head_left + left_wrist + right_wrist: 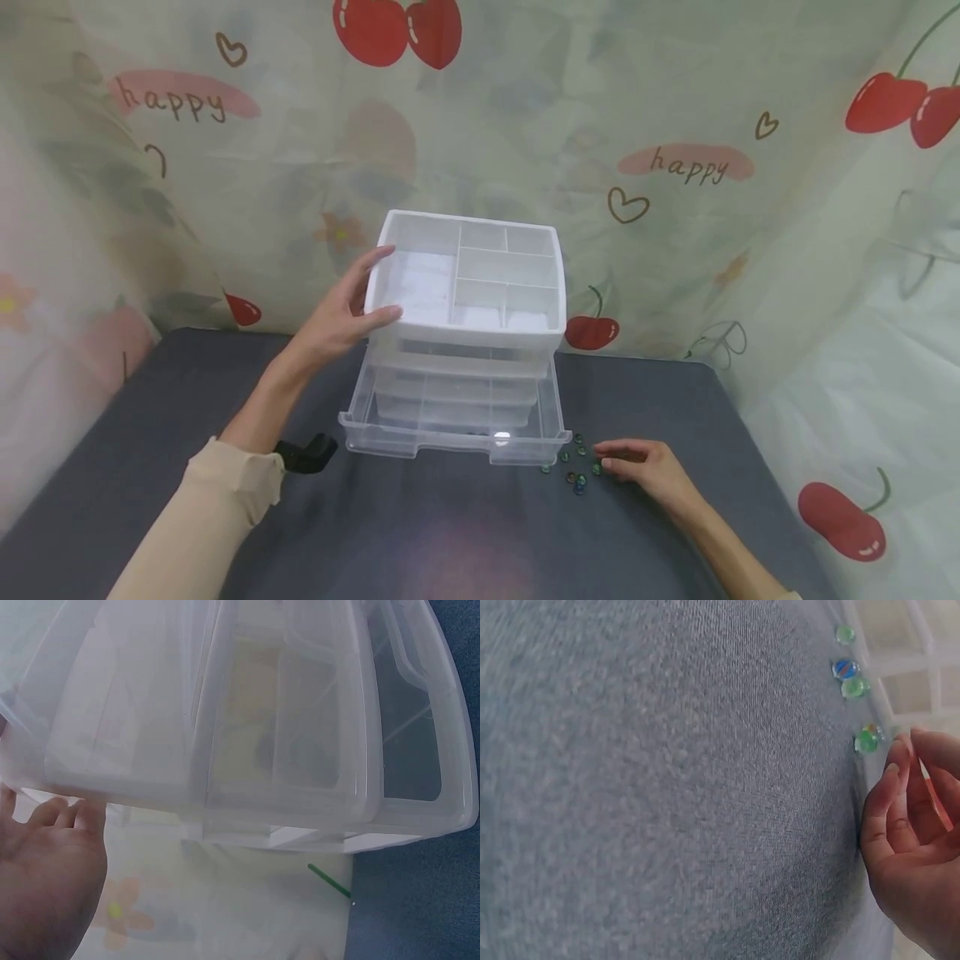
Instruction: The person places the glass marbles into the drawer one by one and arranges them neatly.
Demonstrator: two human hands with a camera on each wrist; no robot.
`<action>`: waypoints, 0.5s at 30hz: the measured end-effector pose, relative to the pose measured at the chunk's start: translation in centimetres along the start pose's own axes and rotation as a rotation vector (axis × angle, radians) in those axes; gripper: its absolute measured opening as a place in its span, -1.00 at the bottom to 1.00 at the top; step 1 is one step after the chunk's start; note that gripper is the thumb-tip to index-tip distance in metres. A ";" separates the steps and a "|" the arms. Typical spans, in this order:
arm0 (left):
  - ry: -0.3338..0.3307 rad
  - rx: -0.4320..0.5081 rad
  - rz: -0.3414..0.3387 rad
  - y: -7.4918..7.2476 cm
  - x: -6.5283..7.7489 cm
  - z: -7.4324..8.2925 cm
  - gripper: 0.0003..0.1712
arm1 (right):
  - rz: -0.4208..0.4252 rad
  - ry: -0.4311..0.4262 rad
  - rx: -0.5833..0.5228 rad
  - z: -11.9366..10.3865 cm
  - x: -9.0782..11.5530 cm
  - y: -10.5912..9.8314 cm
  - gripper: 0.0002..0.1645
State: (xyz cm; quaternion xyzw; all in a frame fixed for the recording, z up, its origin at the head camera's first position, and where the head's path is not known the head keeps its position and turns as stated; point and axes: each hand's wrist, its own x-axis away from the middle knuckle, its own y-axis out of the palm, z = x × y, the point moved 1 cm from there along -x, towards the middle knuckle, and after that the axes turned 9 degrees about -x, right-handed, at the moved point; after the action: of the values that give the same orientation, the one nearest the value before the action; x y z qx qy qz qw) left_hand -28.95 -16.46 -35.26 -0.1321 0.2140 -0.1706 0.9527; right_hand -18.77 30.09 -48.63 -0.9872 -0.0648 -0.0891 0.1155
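Observation:
A white plastic drawer organizer has a divided top tray and clear drawers beneath. Its bottom drawer is pulled out toward me. My left hand grips the tray's left side, thumb and fingers on the rim; in the left wrist view that hand is at the left, against the plastic. Several small glass marbles lie on the table by the drawer's front right corner. Beside them is my right hand, fingers bent and thumb apart. In the right wrist view a green marble sits just beyond its fingertips.
A dark grey cloth covers the table. A black strap-like object shows by the left forearm. Behind the table and at both sides hangs a pale curtain printed with cherries and words.

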 end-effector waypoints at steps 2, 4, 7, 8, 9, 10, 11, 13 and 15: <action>0.000 -0.001 -0.002 0.0 0.1 -0.1 -0.08 | -0.010 -0.004 0.020 0.4 0.0 -0.2 -0.57; -0.001 -0.008 0.000 0.0 0.2 -0.1 -0.09 | -0.038 -0.011 0.049 0.8 -0.1 -0.4 -0.57; -0.005 -0.022 0.002 0.0 0.3 -0.2 -0.09 | -0.081 -0.035 0.092 1.4 -0.1 -0.7 -0.57; -0.008 -0.025 0.002 0.0 0.3 -0.2 -0.09 | -0.099 -0.049 0.108 1.5 -0.1 -0.7 -0.57; -0.010 -0.024 0.002 0.0 0.3 -0.2 -0.09 | -0.107 -0.061 0.115 1.7 -0.1 -0.8 -0.58; -0.010 -0.021 0.000 0.1 0.3 -0.2 -0.09 | -0.111 -0.080 0.125 1.8 -0.2 -0.8 -0.59; -0.010 -0.017 0.000 0.1 0.2 -0.1 -0.09 | -0.112 -0.099 0.135 1.8 -0.2 -0.8 -0.60; -0.011 -0.012 0.000 0.1 0.1 -0.1 -0.09 | -0.117 -0.143 0.168 1.9 -0.3 -0.7 -0.62; -0.005 -0.010 -0.002 0.1 0.1 -0.1 -0.09 | -0.102 -0.169 0.192 1.9 -0.5 -0.6 -0.66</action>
State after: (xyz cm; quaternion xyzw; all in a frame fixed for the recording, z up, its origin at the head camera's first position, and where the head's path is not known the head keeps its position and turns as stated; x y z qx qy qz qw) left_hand -28.87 -16.42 -35.38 -0.1376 0.2121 -0.1701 0.9524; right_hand -19.00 31.02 -50.41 -0.9710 -0.1324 -0.0050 0.1988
